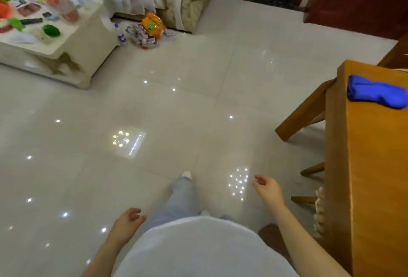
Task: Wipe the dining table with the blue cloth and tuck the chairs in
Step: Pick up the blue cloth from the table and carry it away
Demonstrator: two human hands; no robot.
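The wooden dining table (379, 166) fills the right edge of the view. A crumpled blue cloth (376, 93) lies on its far corner. A wooden chair (306, 113) stands at the table's far end, its legs angled out onto the floor. More chair rungs (312, 169) show under the table's near side. My right hand (268, 188) hangs over the floor left of the table, fingers loosely curled, holding nothing. My left hand (129, 221) hangs low beside my body, also empty.
A white coffee table (72, 40) crowded with small items stands at the far left. Snack bags (152, 27) and a bottle (121, 34) lie on the floor by a beige sofa (187, 0). Glossy tile floor spreads between. A dark red door (364, 0) is at the far right.
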